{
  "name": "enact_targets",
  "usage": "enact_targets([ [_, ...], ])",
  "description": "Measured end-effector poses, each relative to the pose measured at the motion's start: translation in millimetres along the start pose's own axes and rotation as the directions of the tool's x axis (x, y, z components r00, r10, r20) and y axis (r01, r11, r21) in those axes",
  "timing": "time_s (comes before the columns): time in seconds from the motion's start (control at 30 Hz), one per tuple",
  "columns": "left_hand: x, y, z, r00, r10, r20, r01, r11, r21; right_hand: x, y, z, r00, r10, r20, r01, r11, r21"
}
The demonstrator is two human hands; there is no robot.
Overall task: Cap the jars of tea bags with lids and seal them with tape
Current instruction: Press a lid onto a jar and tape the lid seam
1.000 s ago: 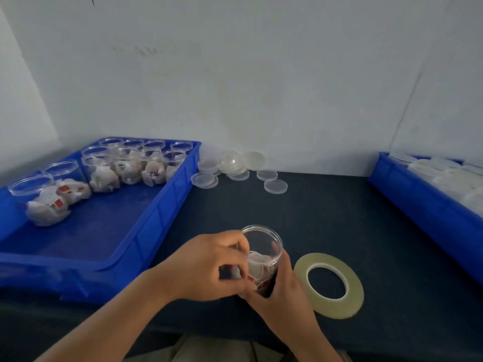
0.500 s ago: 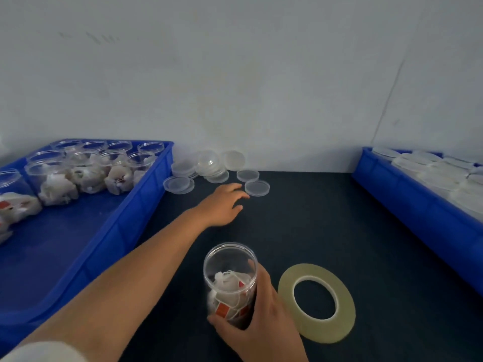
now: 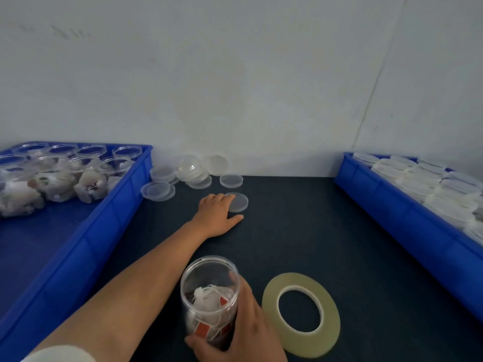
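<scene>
A clear, uncapped jar [image 3: 209, 296] with tea bags inside stands on the dark table near the front edge. My right hand [image 3: 248, 327] grips it from the right and from below. My left hand [image 3: 215, 214] is stretched far forward, its fingers lying on the left edge of a single clear lid [image 3: 239, 202] flat on the table, thumb spread out below the lid. A flat roll of yellowish tape [image 3: 300, 314] lies just right of the jar.
A blue tray [image 3: 86, 246] at the left holds several open jars of tea bags [image 3: 65, 178]. More loose lids [image 3: 188, 173] lie against the back wall. A second blue tray [image 3: 407, 223] at the right holds capped white-topped jars [image 3: 431, 184].
My left hand let go of the jar and reached forward to the lid, where its fingers now touch it. My right hand kept hold of the jar.
</scene>
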State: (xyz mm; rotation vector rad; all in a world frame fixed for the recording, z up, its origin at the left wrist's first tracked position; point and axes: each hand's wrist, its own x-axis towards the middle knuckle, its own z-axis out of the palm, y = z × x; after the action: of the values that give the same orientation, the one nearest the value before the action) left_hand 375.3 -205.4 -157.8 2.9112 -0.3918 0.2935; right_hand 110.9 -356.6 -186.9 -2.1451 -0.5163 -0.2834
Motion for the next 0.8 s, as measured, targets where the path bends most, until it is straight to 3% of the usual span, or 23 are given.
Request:
enact_targets([
  [0.1,-30.5,-6.3,-11.5,0.996,-0.056,-0.066,0.054,0.998,-0.045,-2.8,-6.7,-0.5,1.000,0.017,-0.025,-0.018,0.999,-0.034],
  [0.23,-83.2,-11.3,-29.4,0.981,-0.194,-0.012,0.194,0.980,-0.043,-6.0,-16.2,-6.9,0.999,0.035,-0.012,-0.036,0.998,-0.048],
  [0.37,-127.1,-18.7,-43.9,0.984,-0.179,-0.002,0.179,0.982,-0.059,-8.0,-23.7,-12.8,0.999,0.036,-0.023,-0.037,0.998,-0.051],
  [0.47,-157.1,-21.7,-60.9,0.965,-0.237,-0.116,0.200,0.943,-0.266,-9.6,-22.7,-12.2,0.998,0.059,-0.008,-0.059,0.994,-0.089],
  [0.6,-195.3,-22.7,-66.6,0.893,-0.443,-0.083,0.317,0.749,-0.582,-10.8,-22.7,-11.2,0.995,0.096,-0.012,-0.097,0.990,-0.100],
  [0.73,-218.1,-26.2,-53.5,0.877,-0.417,-0.240,0.341,0.891,-0.301,-10.2,-24.0,-12.7,0.995,0.101,-0.011,-0.102,0.988,-0.115],
  [0.8,-215.6,-27.9,-49.6,0.892,-0.413,-0.183,0.370,0.900,-0.230,-10.0,-23.8,-13.0,0.993,0.120,-0.002,-0.119,0.985,-0.122],
])
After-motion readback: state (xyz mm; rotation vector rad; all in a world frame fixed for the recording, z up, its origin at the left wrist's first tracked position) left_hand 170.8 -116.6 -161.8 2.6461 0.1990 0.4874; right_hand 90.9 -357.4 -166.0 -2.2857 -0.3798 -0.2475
